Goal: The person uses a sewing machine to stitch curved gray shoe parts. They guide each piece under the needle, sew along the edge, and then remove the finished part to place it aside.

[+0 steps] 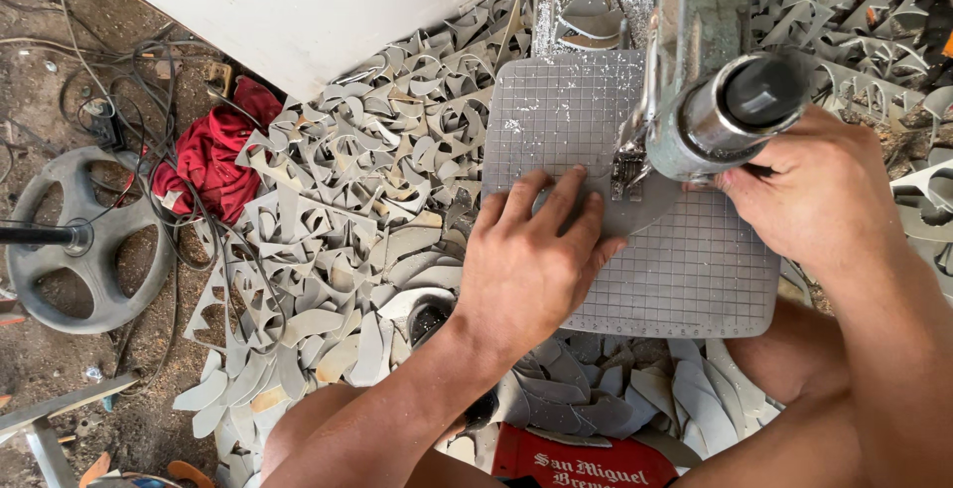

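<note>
1. Pressing flat, the left hand (526,260) held a thin grey sheet piece (635,212) on the gridded saw plate (685,270), fingers spread, beside the blade (627,175).
2. The right hand (809,190) lay on the far side, behind the saw's round housing (730,116); its grip could not be told.
3. The piece looked light, stiff and smooth, best held by its flat face, away from the blade.
4. Grey offcuts (357,200) lay heaped around; a red crate (586,463) with white lettering stood below, a red cloth (213,155) left.
</note>
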The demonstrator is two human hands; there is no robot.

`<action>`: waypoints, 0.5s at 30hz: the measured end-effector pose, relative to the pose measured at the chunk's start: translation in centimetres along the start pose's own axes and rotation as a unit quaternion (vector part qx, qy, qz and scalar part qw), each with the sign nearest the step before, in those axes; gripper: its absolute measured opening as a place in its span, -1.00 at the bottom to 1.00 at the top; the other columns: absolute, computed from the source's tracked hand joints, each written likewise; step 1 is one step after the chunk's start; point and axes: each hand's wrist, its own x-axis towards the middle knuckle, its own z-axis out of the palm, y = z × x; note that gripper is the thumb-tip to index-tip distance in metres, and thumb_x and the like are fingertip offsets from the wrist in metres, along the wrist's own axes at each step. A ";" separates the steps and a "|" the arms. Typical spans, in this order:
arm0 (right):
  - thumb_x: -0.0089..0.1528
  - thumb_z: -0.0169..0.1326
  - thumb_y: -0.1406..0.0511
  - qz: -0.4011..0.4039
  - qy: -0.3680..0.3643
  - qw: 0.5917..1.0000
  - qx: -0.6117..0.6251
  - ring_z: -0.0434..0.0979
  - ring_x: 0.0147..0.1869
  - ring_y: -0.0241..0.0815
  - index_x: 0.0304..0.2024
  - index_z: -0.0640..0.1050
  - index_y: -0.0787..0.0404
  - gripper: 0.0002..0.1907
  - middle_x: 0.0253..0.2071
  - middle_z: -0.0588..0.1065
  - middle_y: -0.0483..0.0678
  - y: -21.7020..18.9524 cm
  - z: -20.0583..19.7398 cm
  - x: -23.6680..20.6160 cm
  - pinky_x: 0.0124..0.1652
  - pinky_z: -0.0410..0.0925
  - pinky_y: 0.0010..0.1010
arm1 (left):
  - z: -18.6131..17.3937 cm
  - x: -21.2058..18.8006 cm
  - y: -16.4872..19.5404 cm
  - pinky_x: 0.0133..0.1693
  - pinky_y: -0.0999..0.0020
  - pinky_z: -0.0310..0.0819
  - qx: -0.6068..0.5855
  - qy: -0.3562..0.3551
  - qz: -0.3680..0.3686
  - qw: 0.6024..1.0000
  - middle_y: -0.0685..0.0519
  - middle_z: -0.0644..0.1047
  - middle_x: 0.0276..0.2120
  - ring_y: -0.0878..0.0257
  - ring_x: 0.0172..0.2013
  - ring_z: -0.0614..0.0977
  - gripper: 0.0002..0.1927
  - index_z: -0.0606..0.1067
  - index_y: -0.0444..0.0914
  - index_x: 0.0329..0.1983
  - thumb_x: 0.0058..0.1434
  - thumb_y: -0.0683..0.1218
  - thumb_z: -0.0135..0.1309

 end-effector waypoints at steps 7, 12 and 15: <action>0.28 0.31 0.35 0.001 0.003 1.000 0.000 0.62 -0.20 -0.01 -0.20 0.66 0.21 -0.91 -0.25 0.59 0.04 1.5 0.9 -0.2 -0.19 0.47 -0.28 | 0.9 0.0 0.9 -0.02 -0.01 0.50 0.003 0.012 -0.026 1.000 -0.14 0.56 0.10 -0.05 0.08 0.56 -0.59 0.63 -0.32 -0.04 0.25 0.09 0.27; 0.21 0.26 0.36 0.002 -0.003 1.000 -0.025 0.62 -0.04 0.01 -0.14 0.68 0.18 -0.84 -0.15 0.62 0.01 -0.8 0.0 -0.1 -0.07 0.50 -0.18 | 0.9 -0.2 0.6 0.01 -0.04 0.50 0.002 0.013 -0.021 1.000 -0.18 0.55 0.13 -0.05 0.08 0.57 -0.48 0.63 -0.32 0.00 0.15 0.16 0.29; 0.22 0.28 0.26 0.043 -0.032 0.998 -0.042 0.58 0.04 0.00 -0.10 0.71 0.12 -0.79 0.03 0.61 -0.03 -3.6 -0.6 -1.7 -0.02 0.48 -0.11 | -0.4 -0.6 -1.4 0.09 -0.07 0.50 -0.004 -0.031 0.061 0.998 -0.17 0.54 0.15 -0.08 0.14 0.55 -0.41 0.63 -0.34 0.03 0.10 0.18 0.27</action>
